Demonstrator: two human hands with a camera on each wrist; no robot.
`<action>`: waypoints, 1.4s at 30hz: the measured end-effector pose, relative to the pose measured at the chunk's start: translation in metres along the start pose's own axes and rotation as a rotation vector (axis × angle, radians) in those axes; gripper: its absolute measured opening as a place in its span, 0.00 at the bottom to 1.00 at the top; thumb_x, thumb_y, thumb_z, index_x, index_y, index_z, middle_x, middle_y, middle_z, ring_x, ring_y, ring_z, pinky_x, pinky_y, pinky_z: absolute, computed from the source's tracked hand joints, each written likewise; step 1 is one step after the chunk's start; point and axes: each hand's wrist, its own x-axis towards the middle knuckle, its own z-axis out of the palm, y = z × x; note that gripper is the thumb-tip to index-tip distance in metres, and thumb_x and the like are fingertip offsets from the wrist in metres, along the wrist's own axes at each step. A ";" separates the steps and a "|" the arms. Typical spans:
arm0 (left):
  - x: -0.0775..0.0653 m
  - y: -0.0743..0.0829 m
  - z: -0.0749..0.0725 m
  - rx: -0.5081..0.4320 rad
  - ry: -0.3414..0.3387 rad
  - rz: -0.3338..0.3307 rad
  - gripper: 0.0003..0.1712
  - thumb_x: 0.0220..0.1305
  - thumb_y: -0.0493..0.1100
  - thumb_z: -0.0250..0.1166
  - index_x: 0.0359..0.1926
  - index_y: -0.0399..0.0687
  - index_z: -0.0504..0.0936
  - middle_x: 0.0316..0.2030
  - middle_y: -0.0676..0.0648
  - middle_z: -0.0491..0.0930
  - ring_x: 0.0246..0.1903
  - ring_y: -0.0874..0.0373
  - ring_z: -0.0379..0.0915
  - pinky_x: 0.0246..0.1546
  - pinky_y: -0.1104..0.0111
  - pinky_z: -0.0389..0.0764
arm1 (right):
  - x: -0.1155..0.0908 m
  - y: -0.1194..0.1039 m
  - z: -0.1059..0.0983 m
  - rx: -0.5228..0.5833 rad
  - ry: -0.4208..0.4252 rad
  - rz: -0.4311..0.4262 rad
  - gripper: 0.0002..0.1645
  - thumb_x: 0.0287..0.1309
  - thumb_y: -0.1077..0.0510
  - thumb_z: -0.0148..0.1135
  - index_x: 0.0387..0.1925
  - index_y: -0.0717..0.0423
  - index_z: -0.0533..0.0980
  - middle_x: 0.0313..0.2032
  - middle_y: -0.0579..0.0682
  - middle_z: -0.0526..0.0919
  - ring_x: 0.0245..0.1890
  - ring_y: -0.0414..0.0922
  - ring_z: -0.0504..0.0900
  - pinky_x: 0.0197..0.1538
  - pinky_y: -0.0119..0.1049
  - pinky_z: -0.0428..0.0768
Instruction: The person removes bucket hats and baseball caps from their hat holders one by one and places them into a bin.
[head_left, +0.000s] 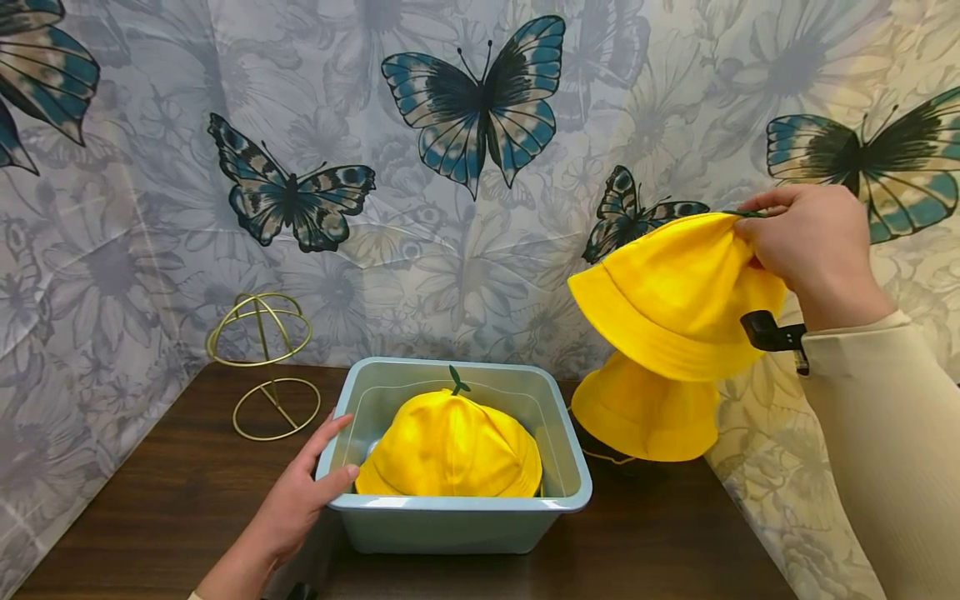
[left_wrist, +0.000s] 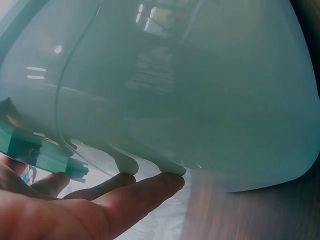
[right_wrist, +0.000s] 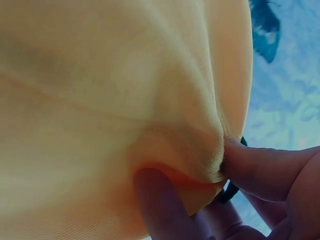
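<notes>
My right hand (head_left: 817, 242) pinches a yellow bucket hat (head_left: 675, 292) by its crown, next to the green sprout on top, and holds it in the air at the right. Close up in the right wrist view, thumb and fingers bunch the hat's cloth (right_wrist: 100, 100). A second yellow hat (head_left: 450, 442) with a green sprout lies crown up inside a pale blue-green plastic bin (head_left: 450, 533). On the bin's left rim rests my left hand (head_left: 300, 487). Its fingers (left_wrist: 145, 200) are nearly straight against the outer wall in the left wrist view.
Another yellow hat (head_left: 645, 417) stands behind the bin at the right, partly covered by the raised one. A gold wire stand (head_left: 262, 367) is at the back left of the dark wooden table (head_left: 172, 500). Butterfly-patterned cloth (head_left: 480, 275) hangs close behind.
</notes>
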 end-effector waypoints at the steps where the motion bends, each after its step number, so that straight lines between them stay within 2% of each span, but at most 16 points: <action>1: 0.000 0.000 0.000 0.006 0.001 -0.001 0.38 0.68 0.39 0.62 0.75 0.42 0.58 0.78 0.40 0.33 0.72 0.34 0.37 0.53 0.70 0.67 | -0.002 -0.004 -0.001 0.009 0.000 0.001 0.27 0.66 0.48 0.63 0.60 0.59 0.77 0.56 0.65 0.76 0.23 0.40 0.79 0.24 0.32 0.79; 6: 0.000 0.001 0.000 0.026 0.007 -0.007 0.38 0.68 0.39 0.62 0.75 0.44 0.58 0.78 0.41 0.33 0.73 0.33 0.35 0.60 0.52 0.63 | -0.012 -0.025 -0.005 0.063 -0.011 0.004 0.28 0.65 0.48 0.64 0.62 0.57 0.77 0.58 0.64 0.75 0.21 0.36 0.81 0.26 0.33 0.81; 8: 0.000 0.001 0.000 0.024 0.009 -0.010 0.38 0.68 0.39 0.62 0.75 0.44 0.58 0.78 0.41 0.33 0.73 0.33 0.36 0.61 0.49 0.62 | -0.016 -0.032 -0.006 0.068 -0.014 -0.009 0.28 0.66 0.48 0.63 0.62 0.57 0.76 0.59 0.64 0.75 0.21 0.35 0.81 0.26 0.32 0.80; 10: 0.000 0.000 0.000 0.022 0.010 -0.009 0.38 0.68 0.39 0.62 0.75 0.44 0.58 0.78 0.41 0.33 0.73 0.33 0.36 0.61 0.50 0.62 | -0.020 -0.039 -0.007 0.066 -0.011 -0.029 0.28 0.66 0.47 0.62 0.63 0.57 0.76 0.60 0.64 0.75 0.21 0.35 0.81 0.25 0.30 0.79; 15: 0.000 0.000 0.000 0.013 0.008 -0.001 0.38 0.68 0.39 0.63 0.75 0.43 0.58 0.78 0.41 0.33 0.72 0.34 0.37 0.54 0.68 0.66 | -0.028 -0.055 -0.011 0.044 0.007 -0.089 0.28 0.67 0.47 0.62 0.62 0.57 0.77 0.59 0.63 0.75 0.20 0.34 0.81 0.24 0.27 0.78; 18: 0.000 -0.001 0.000 0.010 0.005 0.003 0.38 0.68 0.39 0.63 0.75 0.43 0.57 0.78 0.42 0.32 0.72 0.35 0.36 0.52 0.73 0.67 | -0.032 -0.065 -0.014 0.010 0.023 -0.122 0.28 0.67 0.46 0.61 0.62 0.56 0.77 0.59 0.61 0.75 0.24 0.34 0.80 0.24 0.26 0.77; 23: 0.001 -0.002 0.000 0.014 0.004 -0.004 0.38 0.68 0.39 0.63 0.75 0.43 0.57 0.78 0.42 0.32 0.72 0.35 0.38 0.54 0.64 0.67 | -0.040 -0.083 -0.021 0.007 0.046 -0.164 0.27 0.67 0.45 0.61 0.62 0.53 0.78 0.53 0.54 0.76 0.25 0.34 0.79 0.24 0.27 0.77; 26: 0.001 -0.001 0.001 0.014 0.009 -0.005 0.38 0.68 0.39 0.63 0.75 0.43 0.57 0.78 0.42 0.32 0.72 0.36 0.39 0.54 0.62 0.67 | -0.045 -0.096 -0.024 0.045 0.049 -0.193 0.26 0.66 0.47 0.62 0.61 0.53 0.78 0.49 0.50 0.76 0.22 0.32 0.81 0.25 0.25 0.77; 30: 0.000 -0.001 0.001 0.019 0.014 0.002 0.38 0.68 0.40 0.63 0.75 0.43 0.57 0.78 0.42 0.33 0.72 0.36 0.38 0.56 0.61 0.65 | -0.053 -0.111 -0.025 0.061 0.049 -0.243 0.25 0.66 0.47 0.63 0.60 0.52 0.79 0.49 0.52 0.78 0.24 0.33 0.82 0.27 0.23 0.77; 33: 0.001 -0.001 0.001 0.024 0.016 0.003 0.38 0.69 0.40 0.63 0.75 0.43 0.58 0.78 0.42 0.33 0.72 0.37 0.37 0.57 0.59 0.64 | -0.060 -0.120 -0.022 0.055 0.038 -0.283 0.24 0.66 0.47 0.62 0.60 0.51 0.79 0.52 0.54 0.78 0.28 0.37 0.83 0.28 0.21 0.76; 37: 0.001 -0.001 0.001 0.035 0.016 -0.003 0.38 0.69 0.40 0.63 0.75 0.44 0.58 0.78 0.42 0.33 0.73 0.37 0.37 0.58 0.56 0.63 | -0.072 -0.131 -0.012 0.053 -0.003 -0.314 0.23 0.68 0.47 0.61 0.60 0.49 0.79 0.53 0.54 0.79 0.36 0.44 0.85 0.31 0.24 0.78; 42: 0.001 -0.002 0.001 0.042 0.014 -0.005 0.38 0.69 0.41 0.63 0.75 0.45 0.57 0.78 0.43 0.33 0.73 0.36 0.38 0.60 0.48 0.61 | -0.087 -0.143 0.006 0.065 -0.092 -0.315 0.20 0.68 0.50 0.61 0.58 0.50 0.80 0.52 0.55 0.78 0.36 0.46 0.86 0.33 0.29 0.81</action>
